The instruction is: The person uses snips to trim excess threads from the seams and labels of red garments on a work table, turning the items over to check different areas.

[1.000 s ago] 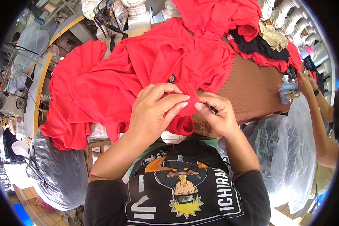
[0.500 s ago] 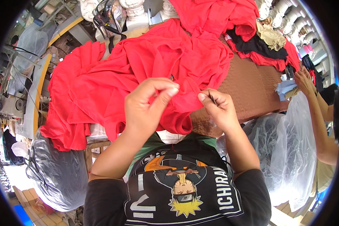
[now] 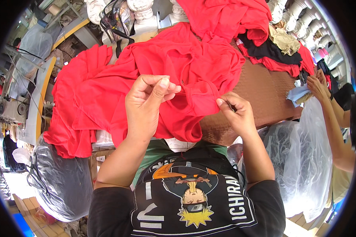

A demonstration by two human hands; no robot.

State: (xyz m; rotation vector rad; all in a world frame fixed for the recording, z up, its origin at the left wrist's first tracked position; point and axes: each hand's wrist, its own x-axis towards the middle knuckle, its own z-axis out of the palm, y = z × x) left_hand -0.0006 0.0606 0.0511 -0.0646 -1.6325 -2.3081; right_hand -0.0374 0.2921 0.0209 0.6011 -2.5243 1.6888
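A large red garment (image 3: 95, 91) of soft cloth lies in loose folds before me. My left hand (image 3: 146, 98) is raised over it, thumb and forefinger pressed together. Whatever that pinch holds, if anything, is too small to make out. At the garment's right edge my right hand (image 3: 239, 112) is closed, its thumb tip at a raised bit of the red cloth. A thin dark tool (image 3: 232, 107) sits among its fingers, mostly hidden; its kind does not show.
The garment rests on a brown-covered table (image 3: 265, 91). More red cloth (image 3: 229, 15) and a black cloth (image 3: 267, 49) lie at the back. White balusters (image 3: 140, 14) line the far side. At right are a clear plastic bag (image 3: 298, 154) and another person's hands (image 3: 318, 85) holding light-blue cloth.
My left hand has shifted slightly left and up, its pinch turned upward. My right hand has moved a little right, with the cloth edge drawn along; the dark tool shows less.
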